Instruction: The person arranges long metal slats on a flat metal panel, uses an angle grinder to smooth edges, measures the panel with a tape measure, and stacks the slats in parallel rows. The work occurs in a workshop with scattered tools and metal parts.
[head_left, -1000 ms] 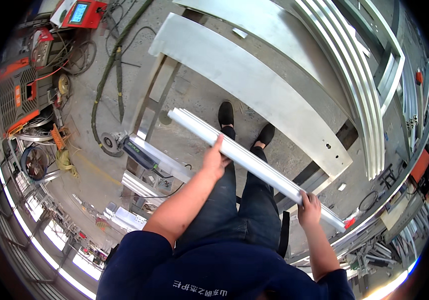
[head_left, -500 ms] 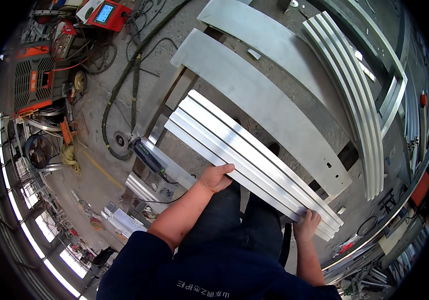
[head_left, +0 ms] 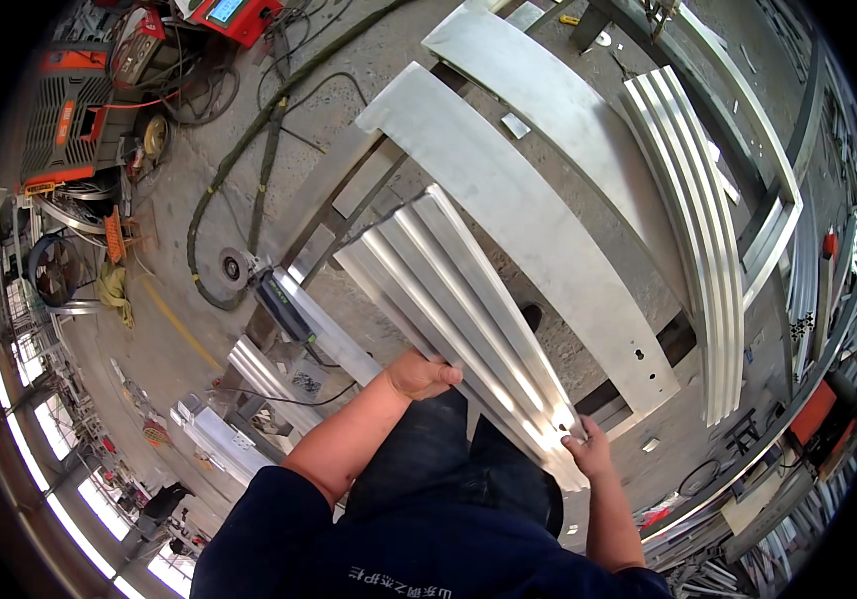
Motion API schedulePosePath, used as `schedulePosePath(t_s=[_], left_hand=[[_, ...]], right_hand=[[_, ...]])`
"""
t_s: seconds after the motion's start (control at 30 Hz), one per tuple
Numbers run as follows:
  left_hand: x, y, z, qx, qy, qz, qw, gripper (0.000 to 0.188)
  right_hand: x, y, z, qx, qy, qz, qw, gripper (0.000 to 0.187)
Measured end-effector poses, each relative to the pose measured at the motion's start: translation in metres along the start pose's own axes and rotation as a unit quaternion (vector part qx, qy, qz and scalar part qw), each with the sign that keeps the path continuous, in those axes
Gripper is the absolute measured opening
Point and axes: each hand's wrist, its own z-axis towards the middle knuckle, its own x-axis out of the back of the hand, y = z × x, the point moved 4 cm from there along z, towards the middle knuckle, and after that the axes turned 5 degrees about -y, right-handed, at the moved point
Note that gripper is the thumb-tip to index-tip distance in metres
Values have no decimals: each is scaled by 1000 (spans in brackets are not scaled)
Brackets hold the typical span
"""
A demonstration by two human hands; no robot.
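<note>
Across my lap slants a silvery ribbed metal profile point(head_left: 440, 290), with long grooves running along it. My left hand point(head_left: 424, 376) is closed on its near edge around the middle, thumb on top. At the right end my right hand point(head_left: 589, 448) grips the far corner, its thumb over the ribbed face next to a small hole. The fingers under the piece are hidden. Beyond it lie a broad curved flat metal plate point(head_left: 518, 215) and a second curved plate point(head_left: 568, 125). An angle grinder point(head_left: 284, 304) with a round disc rests left of the profile, near its far end.
A curved ribbed profile point(head_left: 693, 240) lies at the right beside a bent metal frame point(head_left: 786, 190). Thick hose point(head_left: 239, 165) and cables run over the floor at the left. An orange-and-grey machine point(head_left: 67, 120) stands there. Short ribbed offcuts point(head_left: 264, 369) lie at lower left.
The ribbed profile has tilted, its grooved face now showing deeper channels, and its right end has swung leftward and nearer. My right hand has moved left with it and shifted to the far corner.
</note>
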Motion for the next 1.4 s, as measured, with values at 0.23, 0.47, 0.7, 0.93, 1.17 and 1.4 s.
schedulePosePath(t_s=[0.23, 0.47, 0.7, 0.93, 1.17, 1.4], left_hand=[[24, -10, 7, -30, 103, -73, 991, 49], [82, -42, 38, -63, 331, -55, 940, 59], [125, -23, 63, -43, 433, 0, 900, 79], [154, -21, 77, -27, 445, 21, 895, 84], [147, -8, 86, -53, 439, 18, 897, 86], [151, -3, 101, -48, 470, 20, 881, 88]], right_hand=[[7, -30, 26, -47, 73, -129, 988, 49], [-16, -78, 102, -120, 40, -232, 965, 67], [-39, -91, 148, -132, 27, -232, 963, 74], [-40, -89, 175, -142, -3, -222, 965, 67], [-33, -107, 164, -15, 50, -306, 951, 57], [-19, -94, 128, 155, 186, -262, 934, 47]])
